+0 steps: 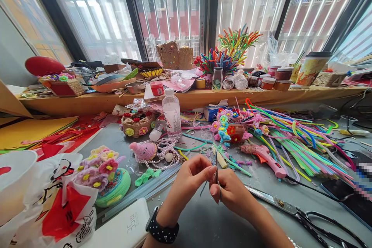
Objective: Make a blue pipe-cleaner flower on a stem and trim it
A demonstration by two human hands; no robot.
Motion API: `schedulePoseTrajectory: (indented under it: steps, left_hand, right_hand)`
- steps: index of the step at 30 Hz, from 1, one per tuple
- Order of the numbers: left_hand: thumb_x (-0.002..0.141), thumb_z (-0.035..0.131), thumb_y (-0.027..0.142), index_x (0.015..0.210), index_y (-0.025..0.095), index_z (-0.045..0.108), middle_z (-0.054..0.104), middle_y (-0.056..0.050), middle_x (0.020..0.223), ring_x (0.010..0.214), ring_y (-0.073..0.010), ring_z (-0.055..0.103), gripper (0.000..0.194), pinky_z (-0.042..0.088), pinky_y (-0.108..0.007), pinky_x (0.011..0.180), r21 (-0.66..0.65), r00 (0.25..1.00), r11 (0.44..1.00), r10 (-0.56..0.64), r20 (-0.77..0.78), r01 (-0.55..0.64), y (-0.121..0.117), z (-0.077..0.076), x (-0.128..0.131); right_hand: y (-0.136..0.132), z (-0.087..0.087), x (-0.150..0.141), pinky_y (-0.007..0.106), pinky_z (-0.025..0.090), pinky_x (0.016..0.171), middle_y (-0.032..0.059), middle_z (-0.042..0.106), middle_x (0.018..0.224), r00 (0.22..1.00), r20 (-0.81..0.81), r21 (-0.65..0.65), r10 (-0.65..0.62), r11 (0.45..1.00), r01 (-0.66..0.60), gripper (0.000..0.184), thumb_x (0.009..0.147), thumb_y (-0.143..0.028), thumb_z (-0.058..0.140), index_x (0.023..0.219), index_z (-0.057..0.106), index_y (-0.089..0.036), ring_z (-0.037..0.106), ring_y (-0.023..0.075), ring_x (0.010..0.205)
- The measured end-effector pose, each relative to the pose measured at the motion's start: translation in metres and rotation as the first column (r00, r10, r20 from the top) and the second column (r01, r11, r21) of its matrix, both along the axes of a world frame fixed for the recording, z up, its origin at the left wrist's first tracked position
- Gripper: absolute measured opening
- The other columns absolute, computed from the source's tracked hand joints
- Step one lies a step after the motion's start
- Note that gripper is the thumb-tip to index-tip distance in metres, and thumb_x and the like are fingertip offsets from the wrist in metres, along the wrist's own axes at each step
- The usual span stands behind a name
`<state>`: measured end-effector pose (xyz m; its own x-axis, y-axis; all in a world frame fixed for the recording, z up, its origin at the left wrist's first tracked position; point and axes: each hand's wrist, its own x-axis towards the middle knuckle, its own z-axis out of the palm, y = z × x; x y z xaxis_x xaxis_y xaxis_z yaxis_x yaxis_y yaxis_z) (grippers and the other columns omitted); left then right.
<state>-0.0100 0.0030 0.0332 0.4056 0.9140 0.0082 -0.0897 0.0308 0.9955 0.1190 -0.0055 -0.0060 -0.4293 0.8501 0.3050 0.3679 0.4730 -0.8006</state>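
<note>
In the middle of the head view my left hand [190, 180] pinches the thin blue stem of a pipe-cleaner flower sprig [224, 135]. The sprig stands upright, with small blue, green and yellow blooms at its top. My right hand [234, 188] is closed on small scissors [219, 194], whose blades rise close beside the stem. Whether the blades touch the stem I cannot tell. Just behind my hands lies a pale yellow stick [220, 157]. A pink hot glue gun [266, 159] rests to the right.
Large black-handled scissors [281, 204] lie right of my forearm. Pipe cleaners [308, 155] are heaped beyond them. A water bottle [172, 114] stands behind; left are a green yarn piece with flowers [114, 188], a plastic bag [66, 201] and a white power bank [122, 226].
</note>
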Motion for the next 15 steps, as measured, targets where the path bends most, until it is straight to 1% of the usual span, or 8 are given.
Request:
schedulePoseTrajectory:
  steps: [5,8,12,15]
  left_hand:
    - [0.067,0.059,0.029,0.06,0.015,0.047,0.052,0.003,0.056,0.054,-0.0086,0.046,0.02,0.036,-0.021,0.053,-0.001,1.0,1.0,-0.002,-0.005,0.002,0.0007,-0.0015,-0.0001]
    - [0.068,0.058,0.029,0.06,0.015,0.046,0.051,0.003,0.056,0.053,-0.0084,0.045,0.02,0.035,-0.02,0.053,0.012,1.0,1.0,0.003,-0.013,-0.003,0.0009,-0.0016,-0.0004]
    - [0.069,0.057,0.029,0.061,0.015,0.046,0.051,0.003,0.056,0.055,-0.0086,0.046,0.02,0.036,-0.021,0.055,0.023,0.999,0.999,-0.038,-0.018,0.039,0.0011,-0.004,-0.001]
    - [0.069,0.057,0.031,0.061,0.014,0.046,0.047,0.004,0.055,0.053,-0.0076,0.043,0.022,0.033,-0.02,0.051,0.034,0.997,0.998,-0.06,-0.056,0.062,0.0018,-0.0064,-0.0011]
  right_hand:
    - [0.0001,0.0015,0.0003,0.018,0.031,0.043,-0.0015,0.042,0.036,1.0,-0.016,-0.055,-0.007,0.998,0.006,0.065,0.07,-0.069,0.023,0.037,0.039,-0.016,0.041,0.0078,0.038]
    - [0.0002,0.001,-0.0003,0.018,0.031,0.044,-0.0015,0.042,0.036,1.0,-0.019,-0.063,-0.005,0.998,0.003,0.065,0.07,-0.069,0.023,0.036,0.039,-0.016,0.041,0.0076,0.038]
    - [0.0001,0.0006,0.0001,0.018,0.028,0.041,-0.0015,0.041,0.036,0.999,-0.048,-0.041,0.022,0.999,-0.024,0.067,0.068,-0.071,0.021,0.036,0.039,-0.015,0.039,0.0072,0.037]
    - [0.0006,-0.0003,0.0015,0.019,0.027,0.041,-0.0019,0.038,0.034,0.995,-0.093,-0.04,0.017,0.999,-0.021,0.068,0.069,-0.071,0.02,0.035,0.039,-0.015,0.038,0.007,0.036]
